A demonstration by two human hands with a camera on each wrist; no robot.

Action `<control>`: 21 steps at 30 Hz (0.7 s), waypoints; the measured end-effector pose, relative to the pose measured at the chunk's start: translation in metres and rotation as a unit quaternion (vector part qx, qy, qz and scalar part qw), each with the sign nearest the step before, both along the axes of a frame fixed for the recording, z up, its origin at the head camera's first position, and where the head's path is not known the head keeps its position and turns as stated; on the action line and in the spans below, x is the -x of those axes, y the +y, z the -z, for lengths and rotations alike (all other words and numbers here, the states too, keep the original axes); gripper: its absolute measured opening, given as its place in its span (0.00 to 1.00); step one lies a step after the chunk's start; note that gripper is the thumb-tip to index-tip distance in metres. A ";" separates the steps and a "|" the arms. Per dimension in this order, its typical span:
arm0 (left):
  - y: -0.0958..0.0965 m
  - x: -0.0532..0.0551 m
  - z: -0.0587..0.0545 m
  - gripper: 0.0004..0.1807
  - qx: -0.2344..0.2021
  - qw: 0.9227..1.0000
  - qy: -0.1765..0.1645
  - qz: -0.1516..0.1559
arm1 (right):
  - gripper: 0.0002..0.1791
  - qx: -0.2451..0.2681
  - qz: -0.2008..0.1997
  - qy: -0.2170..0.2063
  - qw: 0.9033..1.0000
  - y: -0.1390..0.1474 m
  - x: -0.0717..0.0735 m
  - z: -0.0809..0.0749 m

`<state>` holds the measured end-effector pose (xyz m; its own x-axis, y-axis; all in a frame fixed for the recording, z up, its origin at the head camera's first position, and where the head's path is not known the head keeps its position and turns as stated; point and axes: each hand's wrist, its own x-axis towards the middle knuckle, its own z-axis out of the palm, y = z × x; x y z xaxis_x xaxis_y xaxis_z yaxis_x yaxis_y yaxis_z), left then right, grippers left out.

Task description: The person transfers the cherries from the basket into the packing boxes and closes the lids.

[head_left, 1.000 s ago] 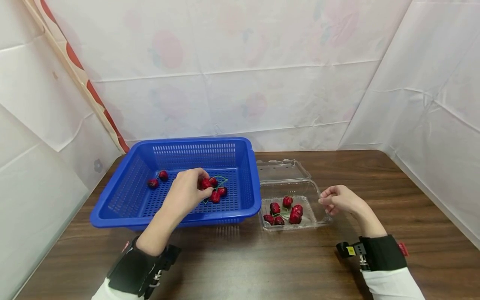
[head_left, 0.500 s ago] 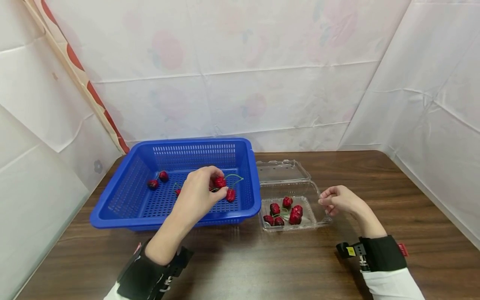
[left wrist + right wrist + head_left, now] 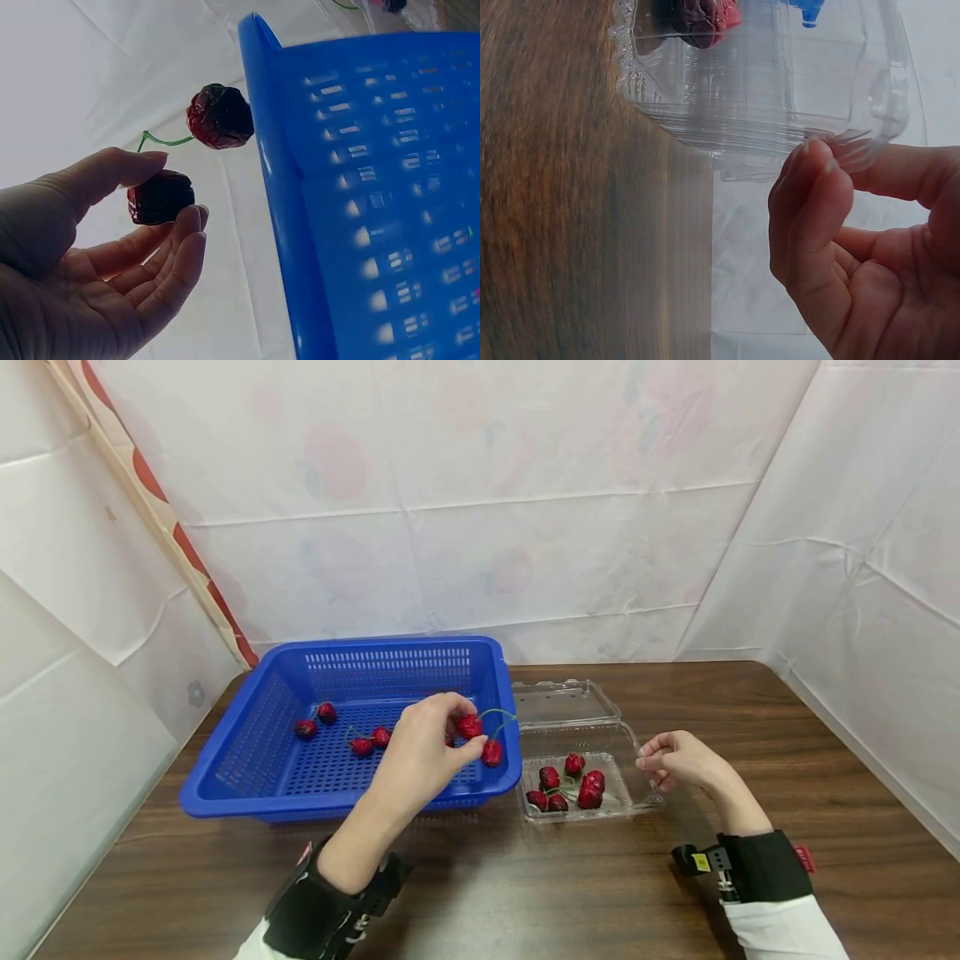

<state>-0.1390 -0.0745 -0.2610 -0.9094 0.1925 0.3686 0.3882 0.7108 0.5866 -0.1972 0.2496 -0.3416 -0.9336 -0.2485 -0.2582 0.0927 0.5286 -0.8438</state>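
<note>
My left hand (image 3: 423,745) pinches a dark red cherry (image 3: 161,199) between thumb and fingertips over the right side of the blue basket (image 3: 375,642). A second cherry (image 3: 219,116) hangs on the joined green stem, outside the grip and close to the basket's rim in the left wrist view. My right hand (image 3: 686,762) pinches the right rim of the clear plastic clamshell box (image 3: 618,800) between thumb and fingers. Several cherries (image 3: 550,777) with green stems lie in the box's base. Its lid (image 3: 558,703) is folded back behind it.
Two cherries (image 3: 306,728) lie at the left inside the basket, and two more (image 3: 362,746) near its middle. The box stands right beside the basket on the brown wooden table (image 3: 480,877). White sheeting (image 3: 480,552) hangs behind and at both sides.
My left hand has moved right across the basket, carrying the joined pair of cherries toward its right rim. Two cherries left in the middle have come into view. My right hand has stayed put.
</note>
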 end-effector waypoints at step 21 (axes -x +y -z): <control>0.040 0.004 0.010 0.13 0.016 0.999 -0.008 0.046 | 0.10 0.004 0.005 -0.007 1.000 0.001 0.002 0.001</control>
